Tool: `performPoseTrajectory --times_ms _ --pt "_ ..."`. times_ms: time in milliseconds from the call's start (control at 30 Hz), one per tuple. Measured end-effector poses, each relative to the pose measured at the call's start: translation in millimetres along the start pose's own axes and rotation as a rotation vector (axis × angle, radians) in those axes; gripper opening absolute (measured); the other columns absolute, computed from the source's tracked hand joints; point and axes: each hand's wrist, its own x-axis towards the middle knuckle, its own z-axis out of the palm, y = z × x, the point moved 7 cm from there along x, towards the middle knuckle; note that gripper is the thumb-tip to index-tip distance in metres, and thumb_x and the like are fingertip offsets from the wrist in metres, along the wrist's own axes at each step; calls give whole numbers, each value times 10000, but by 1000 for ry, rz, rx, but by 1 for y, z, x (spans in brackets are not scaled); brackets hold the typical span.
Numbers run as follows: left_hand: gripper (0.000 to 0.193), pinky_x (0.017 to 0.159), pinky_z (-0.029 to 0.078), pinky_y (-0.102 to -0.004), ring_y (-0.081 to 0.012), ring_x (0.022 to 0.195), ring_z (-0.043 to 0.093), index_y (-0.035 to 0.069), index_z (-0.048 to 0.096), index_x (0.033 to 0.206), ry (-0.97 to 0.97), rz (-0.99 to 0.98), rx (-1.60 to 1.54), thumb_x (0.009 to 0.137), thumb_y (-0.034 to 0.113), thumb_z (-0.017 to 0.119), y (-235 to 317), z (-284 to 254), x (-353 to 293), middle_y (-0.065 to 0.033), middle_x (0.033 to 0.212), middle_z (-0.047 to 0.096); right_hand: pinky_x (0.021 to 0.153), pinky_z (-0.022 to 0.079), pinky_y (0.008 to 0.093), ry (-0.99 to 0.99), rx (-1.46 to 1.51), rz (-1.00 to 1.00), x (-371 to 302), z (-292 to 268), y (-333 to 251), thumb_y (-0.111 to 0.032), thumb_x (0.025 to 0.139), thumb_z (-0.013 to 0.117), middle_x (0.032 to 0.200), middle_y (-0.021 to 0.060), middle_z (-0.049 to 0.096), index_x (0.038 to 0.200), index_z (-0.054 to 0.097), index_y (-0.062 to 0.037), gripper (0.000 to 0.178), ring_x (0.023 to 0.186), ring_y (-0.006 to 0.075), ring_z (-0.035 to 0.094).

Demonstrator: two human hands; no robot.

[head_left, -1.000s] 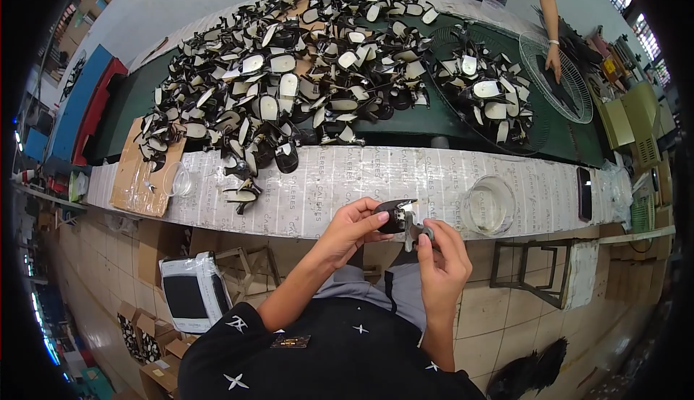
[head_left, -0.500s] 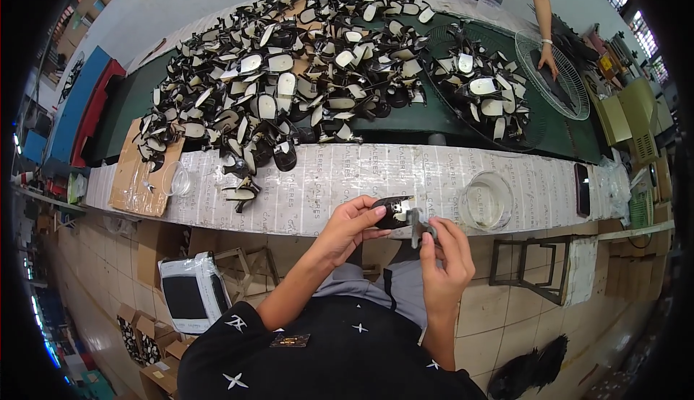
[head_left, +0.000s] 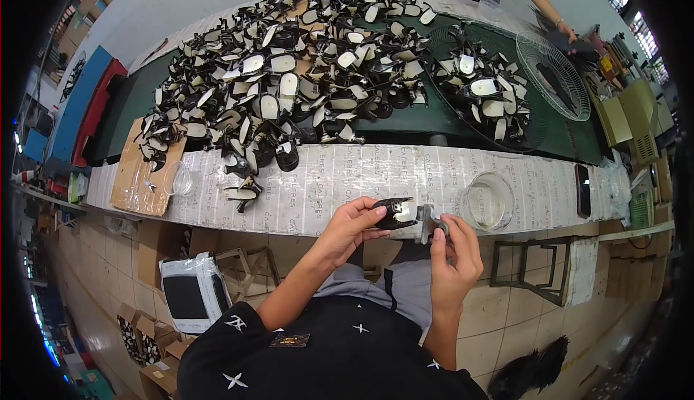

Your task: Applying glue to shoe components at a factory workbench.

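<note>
My left hand (head_left: pixel 350 228) grips a small glossy black shoe part (head_left: pixel 394 213) with a pale inner face, just over the near edge of the bench. In my right hand (head_left: pixel 457 259) is a small grey tool (head_left: pixel 426 224), pinched by a knob-like end between thumb and fingers. Its flat grey face stands upright close to the right end of the shoe part; whether the two touch I cannot tell. A clear round tub (head_left: pixel 489 201) stands on the bench beyond my right hand.
A large heap of black-and-white shoe parts (head_left: pixel 289 85) covers the green belt. More fill a wire basket (head_left: pixel 538 136). A co-worker's hand (head_left: pixel 566 31) reaches over dark material by another wire basket (head_left: pixel 584 113). A phone (head_left: pixel 583 192), cardboard (head_left: pixel 130 176) and another clear tub (head_left: pixel 178 180) lie along the bench.
My right hand and the grey tool have shifted slightly right, away from the shoe part. My left hand stays almost still. The co-worker's hand has moved from the wire basket to the dark material behind.
</note>
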Motion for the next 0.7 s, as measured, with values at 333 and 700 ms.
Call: performPoseTrajectory --times_ms 333,700 --pt "179 819 569 -274 -111 925 629 28 585 1051 -67 -2 46 947 169 618 0 5 0 -46 1028 634 676 568 251 -137 605 501 -4 23 33 -42 918 611 1064 111 646 1098 646 46 203 835 127 638" --pt "309 753 594 -288 -204 914 676 35 535 1120 -239 -19 -247 880 155 689 10 17 -20 -76 1007 635 707 544 257 -50 1165 576 23 51 85 -157 987 522 1126 104 632 1210 555 38 298 904 119 629"
